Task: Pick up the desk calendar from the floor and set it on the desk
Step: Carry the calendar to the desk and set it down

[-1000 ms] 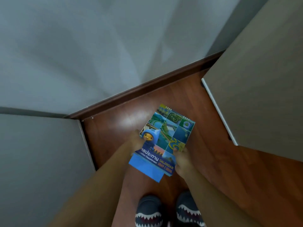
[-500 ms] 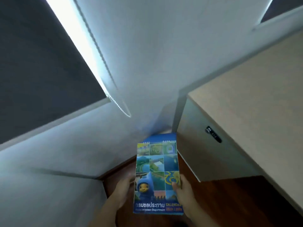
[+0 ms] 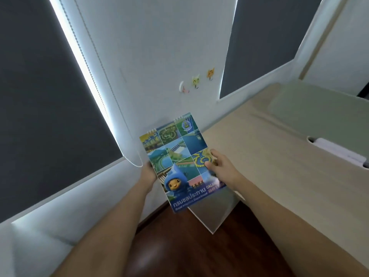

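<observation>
The pale wooden counter [image 3: 269, 166] fills the right side, its near corner just beside the desk calendar [image 3: 179, 162], which is held in the air above the floor [image 3: 189, 252]. The carry step is underway; next it likely needs moving right and setting down. The right hand [image 3: 221, 166] and left hand [image 3: 148, 172] have their fingers closed on its edges.

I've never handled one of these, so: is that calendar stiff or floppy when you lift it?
Probably fairly stiff: the calendar stays flat though the left hand and right hand grip only its side edges. Likely light, since fingertips suffice. Its glossy cover may be a bit slippery.
</observation>
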`<action>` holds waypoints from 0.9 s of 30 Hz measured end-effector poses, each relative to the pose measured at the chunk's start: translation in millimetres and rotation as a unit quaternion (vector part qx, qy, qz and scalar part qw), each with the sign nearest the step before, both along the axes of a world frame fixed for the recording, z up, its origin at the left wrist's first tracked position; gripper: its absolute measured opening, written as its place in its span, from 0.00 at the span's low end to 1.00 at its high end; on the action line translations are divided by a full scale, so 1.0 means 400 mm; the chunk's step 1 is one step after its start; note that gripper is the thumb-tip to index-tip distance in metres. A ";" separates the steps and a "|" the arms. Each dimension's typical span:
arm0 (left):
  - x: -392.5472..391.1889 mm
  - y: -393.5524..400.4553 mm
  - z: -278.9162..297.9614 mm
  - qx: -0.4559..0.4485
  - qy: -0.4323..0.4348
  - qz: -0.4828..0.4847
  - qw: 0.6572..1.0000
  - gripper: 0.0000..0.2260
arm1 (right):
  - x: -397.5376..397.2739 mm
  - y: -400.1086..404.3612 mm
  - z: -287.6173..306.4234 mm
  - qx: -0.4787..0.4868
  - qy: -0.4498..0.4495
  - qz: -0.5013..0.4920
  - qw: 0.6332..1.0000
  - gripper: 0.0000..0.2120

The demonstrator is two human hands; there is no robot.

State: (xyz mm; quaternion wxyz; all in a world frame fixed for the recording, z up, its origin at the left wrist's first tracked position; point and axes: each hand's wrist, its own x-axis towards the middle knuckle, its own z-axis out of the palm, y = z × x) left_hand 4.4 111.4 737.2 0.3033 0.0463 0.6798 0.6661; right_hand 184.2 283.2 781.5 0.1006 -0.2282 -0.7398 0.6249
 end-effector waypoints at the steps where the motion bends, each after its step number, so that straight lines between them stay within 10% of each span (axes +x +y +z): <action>1: 0.020 0.029 0.023 0.026 -0.004 0.011 1.000 0.13 | 0.019 0.021 0.024 -0.009 0.013 -0.011 1.000 0.09; 7: 0.157 0.233 0.141 0.066 -0.044 0.092 0.993 0.13 | 0.159 0.167 0.119 -0.048 0.092 -0.092 0.990 0.10; 20: 0.640 0.756 0.180 0.187 -0.251 -0.132 0.941 0.18 | 0.655 0.610 0.164 -0.049 0.150 -0.220 0.963 0.10; 25: 0.759 0.895 0.167 0.129 -0.218 -0.299 0.920 0.37 | 0.804 0.698 0.126 -0.042 0.119 -0.301 0.945 0.09; 27: 0.800 0.940 0.165 0.093 -0.113 -0.341 0.929 0.28 | 0.840 0.719 0.092 -0.006 0.078 -0.365 0.928 0.08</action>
